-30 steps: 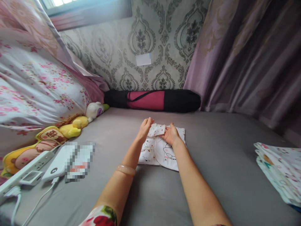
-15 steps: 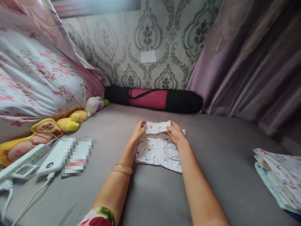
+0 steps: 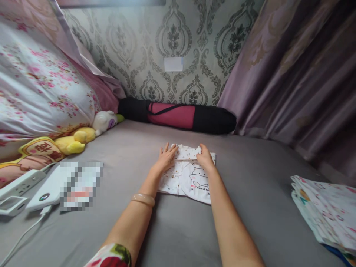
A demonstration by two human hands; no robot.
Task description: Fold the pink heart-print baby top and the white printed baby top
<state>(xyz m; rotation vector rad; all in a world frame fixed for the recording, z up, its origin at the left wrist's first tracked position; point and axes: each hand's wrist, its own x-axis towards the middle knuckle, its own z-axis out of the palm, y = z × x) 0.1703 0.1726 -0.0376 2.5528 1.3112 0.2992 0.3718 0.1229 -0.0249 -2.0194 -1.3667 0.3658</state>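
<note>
A small white garment (image 3: pixel 169 181) with tiny brown and dark prints lies on the grey sheet. Its lower right part bears a cartoon animal outline and lettering. The far edge is folded over toward me as a band. My left hand (image 3: pixel 166 157) rests on the left end of this band, fingers spread and pressing down. At the band's right end, my right hand (image 3: pixel 205 156) has its thumb and fingers closed on the cloth. My right forearm hides part of the garment's right side.
To the right lies a stack of folded printed cloths (image 3: pixel 328 211). A white power bank (image 3: pixel 50 189), a power strip (image 3: pixel 25 183) and a cable lie left, near plush toys (image 3: pixel 72 142). A black and red long bag (image 3: pixel 178 116) lies along the wall.
The garment's folded band has come down onto the rest of it. My left hand has gone from gripping the band's corner to lying spread on top; my right hand still holds the other end.
</note>
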